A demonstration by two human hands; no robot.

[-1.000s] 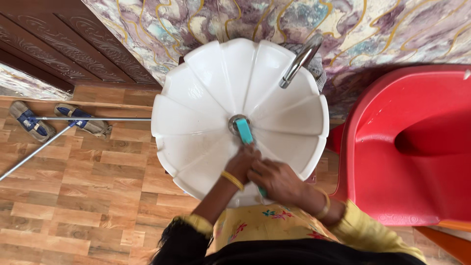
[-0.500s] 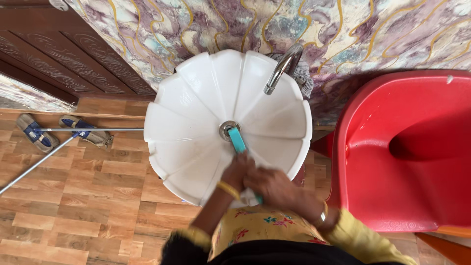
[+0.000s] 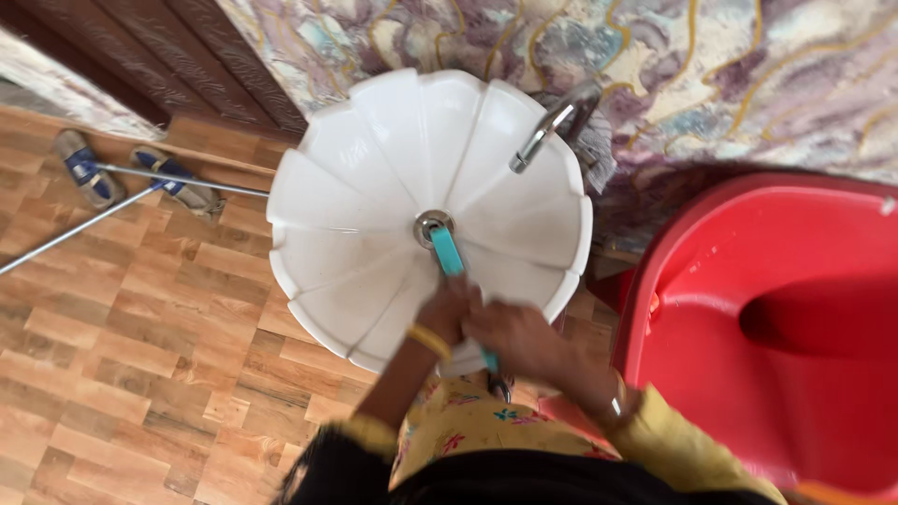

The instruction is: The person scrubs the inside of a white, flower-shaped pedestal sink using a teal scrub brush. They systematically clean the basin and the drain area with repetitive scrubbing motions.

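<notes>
Seen from above, both hands close around the handle of a teal brush (image 3: 447, 251) over a white scalloped basin (image 3: 374, 178). The left hand (image 3: 451, 313) grips the handle nearer the head, its fingers wrapped tightly around it, with a yellow bangle (image 3: 428, 342) on the wrist. The right hand (image 3: 510, 339) sits just beside it, slightly lower, fingers curled and clamped on the tail end of the same handle, a short teal stub of which shows below the knuckles; a bracelet (image 3: 615, 404) circles this wrist. The two hands touch each other at the near rim of the basin. The teal brush lies inside the bowl, running from the hands up the near wall, and its head rests against the metal drain (image 3: 429, 224) at the centre. A chrome tap (image 3: 547, 131) arches over the far right rim, mounted against a marbled purple and gold wall (image 3: 711, 75). To the right of the basin, close to it, stands a large red plastic chair (image 3: 776, 318). The floor (image 3: 140, 327) is wood-patterned; on it at far left lie two sandals (image 3: 84, 168) with blue straps, and two thin metal poles (image 3: 122, 196) cross by them. The person wears yellow flowered clothing (image 3: 505, 425).
</notes>
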